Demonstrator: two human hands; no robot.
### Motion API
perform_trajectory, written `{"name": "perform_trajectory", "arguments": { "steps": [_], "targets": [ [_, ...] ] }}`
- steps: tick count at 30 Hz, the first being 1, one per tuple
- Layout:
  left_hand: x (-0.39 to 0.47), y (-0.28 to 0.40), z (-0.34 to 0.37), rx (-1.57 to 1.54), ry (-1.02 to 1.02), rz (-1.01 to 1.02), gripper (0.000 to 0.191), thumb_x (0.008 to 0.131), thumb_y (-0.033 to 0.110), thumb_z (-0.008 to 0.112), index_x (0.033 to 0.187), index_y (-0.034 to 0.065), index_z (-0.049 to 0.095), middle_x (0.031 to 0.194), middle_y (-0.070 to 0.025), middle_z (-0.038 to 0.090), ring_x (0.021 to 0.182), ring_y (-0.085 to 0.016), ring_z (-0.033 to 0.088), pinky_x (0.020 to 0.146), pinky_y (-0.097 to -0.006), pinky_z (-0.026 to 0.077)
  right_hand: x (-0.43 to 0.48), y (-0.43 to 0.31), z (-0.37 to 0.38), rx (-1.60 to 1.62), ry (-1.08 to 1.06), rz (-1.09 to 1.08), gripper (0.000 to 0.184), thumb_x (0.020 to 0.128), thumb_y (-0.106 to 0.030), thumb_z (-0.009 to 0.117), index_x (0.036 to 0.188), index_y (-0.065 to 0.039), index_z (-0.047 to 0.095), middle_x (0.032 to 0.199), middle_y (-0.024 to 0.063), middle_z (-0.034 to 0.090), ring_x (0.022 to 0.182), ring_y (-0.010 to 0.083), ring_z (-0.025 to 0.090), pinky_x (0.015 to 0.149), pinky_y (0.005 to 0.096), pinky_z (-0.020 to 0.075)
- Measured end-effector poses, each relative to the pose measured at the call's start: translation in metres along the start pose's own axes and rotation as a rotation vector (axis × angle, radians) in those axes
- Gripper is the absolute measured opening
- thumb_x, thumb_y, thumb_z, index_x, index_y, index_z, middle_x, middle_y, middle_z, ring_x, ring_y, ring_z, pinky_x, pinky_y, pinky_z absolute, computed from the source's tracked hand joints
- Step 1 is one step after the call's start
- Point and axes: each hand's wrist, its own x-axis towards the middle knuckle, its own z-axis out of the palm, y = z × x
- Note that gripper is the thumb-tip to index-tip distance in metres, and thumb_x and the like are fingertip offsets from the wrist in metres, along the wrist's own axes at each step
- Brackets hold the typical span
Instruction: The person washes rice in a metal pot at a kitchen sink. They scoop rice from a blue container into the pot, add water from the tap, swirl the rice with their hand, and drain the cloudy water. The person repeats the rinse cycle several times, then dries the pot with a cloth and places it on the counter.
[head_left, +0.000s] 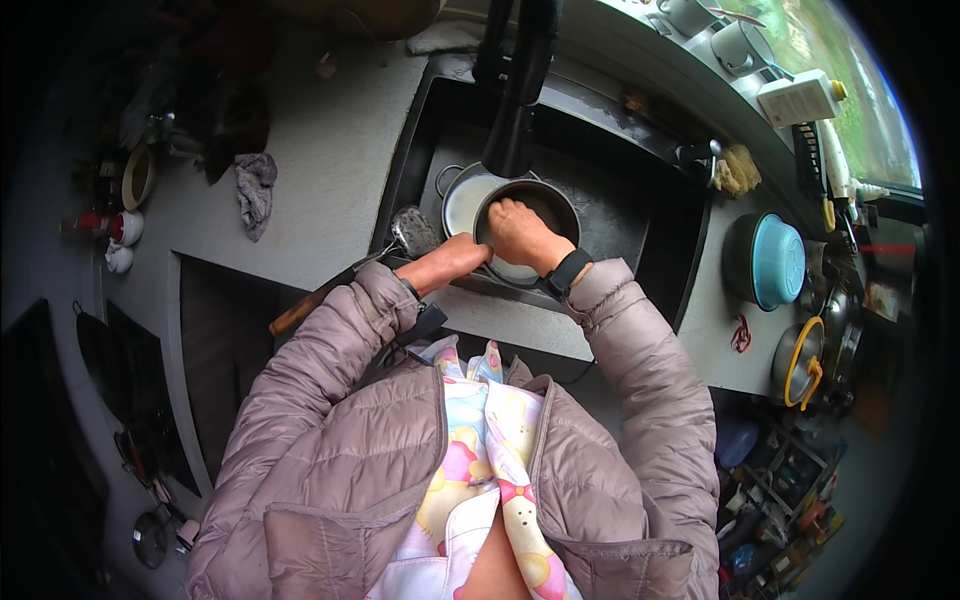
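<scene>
Over the sink, my left hand (454, 262) grips the near-left rim of a round metal pot (557, 206) with a dark interior. My right hand (525, 234) reaches down into this pot, fingers curled against its inside. Whether those fingers hold anything is hidden. Partly beneath the held pot stands a second metal pot (466, 201) with a loop handle and whitish liquid in it. The black faucet (512, 139) hangs just above both pots. Left of my left hand, a wire-like strainer or ladle (415, 232) rests at the sink edge, its wooden handle (304, 311) pointing towards me.
The dark sink (615, 217) has raised walls around the pots. A grey cloth (255, 195) lies on the left counter. On the right are a blue basket (780, 259), a red cord (741, 334) and a yellow-rimmed lid (804, 364). A white bottle (799, 99) and mugs (741, 51) line the sill.
</scene>
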Motion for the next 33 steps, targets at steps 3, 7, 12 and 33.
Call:
{"name": "perform_trajectory", "arguments": {
  "steps": [3, 7, 12, 33],
  "targets": [
    [-0.001, 0.001, -0.008, 0.128, -0.059, -0.023, 0.036, 0.088, 0.029, 0.054, 0.089, -0.0049, 0.066, 0.078, -0.0048, 0.060, 0.072, -0.015, 0.052, 0.065, -0.0323, 0.044, -0.014, 0.005, 0.001, -0.052, -0.089, -0.344, 0.028, 0.087, -0.015, 0.061, 0.112, -0.003, 0.066, 0.119, 0.0154, 0.064, 0.110, 0.0354, 0.061, 0.100, 0.0434, 0.0465],
    [-0.001, -0.008, -0.006, 0.036, -0.026, 0.055, 0.039, 0.088, 0.030, 0.054, 0.082, -0.0067, 0.066, 0.069, -0.0057, 0.058, 0.066, -0.015, 0.051, 0.062, -0.0320, 0.043, -0.017, 0.012, -0.014, -0.131, -0.358, -0.256, 0.026, 0.089, -0.014, 0.057, 0.112, -0.007, 0.068, 0.115, 0.0110, 0.067, 0.111, 0.0327, 0.061, 0.101, 0.0420, 0.0458],
    [0.005, -0.010, -0.009, 0.207, -0.062, 0.027, 0.038, 0.088, 0.032, 0.055, 0.086, -0.0050, 0.066, 0.077, -0.0054, 0.061, 0.072, -0.015, 0.054, 0.067, -0.0329, 0.047, -0.011, 0.009, -0.005, -0.227, -0.051, 0.051, 0.026, 0.092, -0.015, 0.053, 0.112, -0.008, 0.069, 0.115, 0.0126, 0.070, 0.105, 0.0342, 0.068, 0.091, 0.0426, 0.0533],
    [-0.006, 0.003, -0.017, 0.174, -0.017, 0.078, 0.050, 0.087, 0.037, 0.055, 0.097, -0.0115, 0.062, 0.086, -0.0145, 0.062, 0.077, -0.022, 0.054, 0.071, -0.0391, 0.046, 0.007, -0.006, -0.017, -0.023, -0.577, 0.038, 0.046, 0.091, -0.021, 0.056, 0.134, -0.005, 0.061, 0.137, 0.0226, 0.057, 0.128, 0.0449, 0.052, 0.105, 0.0481, 0.0455]
  ]
}}
